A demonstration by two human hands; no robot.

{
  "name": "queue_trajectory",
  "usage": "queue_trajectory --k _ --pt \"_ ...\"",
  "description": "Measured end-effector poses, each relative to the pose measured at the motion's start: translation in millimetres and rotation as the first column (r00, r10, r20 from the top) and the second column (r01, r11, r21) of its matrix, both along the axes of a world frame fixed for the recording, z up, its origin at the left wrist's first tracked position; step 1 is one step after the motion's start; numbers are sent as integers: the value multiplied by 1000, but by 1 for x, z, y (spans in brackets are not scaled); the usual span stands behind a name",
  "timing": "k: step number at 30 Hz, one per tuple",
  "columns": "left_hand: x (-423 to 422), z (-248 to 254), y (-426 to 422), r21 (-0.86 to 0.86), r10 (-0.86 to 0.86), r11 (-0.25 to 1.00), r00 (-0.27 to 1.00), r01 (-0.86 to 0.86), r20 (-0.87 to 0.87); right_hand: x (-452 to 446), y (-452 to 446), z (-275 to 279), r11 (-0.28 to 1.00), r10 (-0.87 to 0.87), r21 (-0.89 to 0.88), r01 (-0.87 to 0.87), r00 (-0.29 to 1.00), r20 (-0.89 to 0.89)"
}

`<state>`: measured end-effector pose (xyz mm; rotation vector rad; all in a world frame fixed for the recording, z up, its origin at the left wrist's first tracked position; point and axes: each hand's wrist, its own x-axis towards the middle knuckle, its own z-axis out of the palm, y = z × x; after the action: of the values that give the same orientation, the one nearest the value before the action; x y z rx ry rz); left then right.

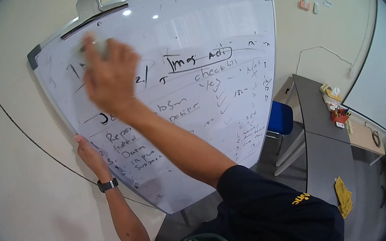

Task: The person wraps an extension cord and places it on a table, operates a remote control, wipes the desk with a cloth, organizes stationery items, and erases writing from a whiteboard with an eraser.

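Observation:
A whiteboard (181,29) covered in black handwriting stands tilted in front of me. My right hand (111,75) is raised at its upper left, closed around a pale whiteboard eraser (101,48) that is blurred and partly hidden by the fingers. The eraser is at the writing near the top left; whether it presses on the surface I cannot tell. Lower down, my left hand (92,158) grips the board's left edge, its fingers partly hidden. A dark wristband (108,185) is on that wrist.
Metal clips (88,5) sit on the board's top edge. To the right are a blue chair (280,118) and a grey desk (327,161) with a yellow cloth (343,197) and a red pen holder (340,115). A black cable (25,125) runs along the left wall.

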<state>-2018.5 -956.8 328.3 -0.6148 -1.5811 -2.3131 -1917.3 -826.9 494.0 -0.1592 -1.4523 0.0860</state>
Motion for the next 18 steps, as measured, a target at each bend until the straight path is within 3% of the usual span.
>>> queue_trajectory --k 2,3,4,5,8,9,11,12,16,17,18 --pt "-2 -2 -3 -141 41 989 999 -41 -8 -15 -33 3 996 77 48 -81 994 78" --pt "-13 -10 -6 -186 57 982 995 -41 80 -22 -44 1 995 82 50 -86 993 81" --pt "-14 -8 -8 -231 73 972 983 -33 167 -27 -52 -2 982 83 162 -98 991 102" --pt "-12 -9 -5 -185 69 982 990 -45 125 -30 -56 -7 956 80 271 -110 989 121" --pt "-9 -8 -2 -122 36 992 999 -33 21 -14 -44 -28 914 156 332 -233 958 242" --pt "-11 -9 -2 -110 9 994 999 -14 -41 -7 -33 -31 925 90 345 -158 974 206" --pt "5 1 0 -59 5 998 1000 -6 -6 16 14 -34 929 120 322 -181 972 200" --pt "9 5 1 -7 -4 1000 1000 4 28 32 42 -30 944 -37 329 -14 988 150" --pt "8 5 4 76 -75 994 997 75 2 123 186 -23 966 -223 122 229 973 -56" --pt "6 4 4 75 -73 995 997 72 6 148 212 -25 924 -381 -11 382 920 -91" --pt "4 3 3 51 -64 997 998 65 -9 166 235 -31 914 -342 -268 303 934 -109"
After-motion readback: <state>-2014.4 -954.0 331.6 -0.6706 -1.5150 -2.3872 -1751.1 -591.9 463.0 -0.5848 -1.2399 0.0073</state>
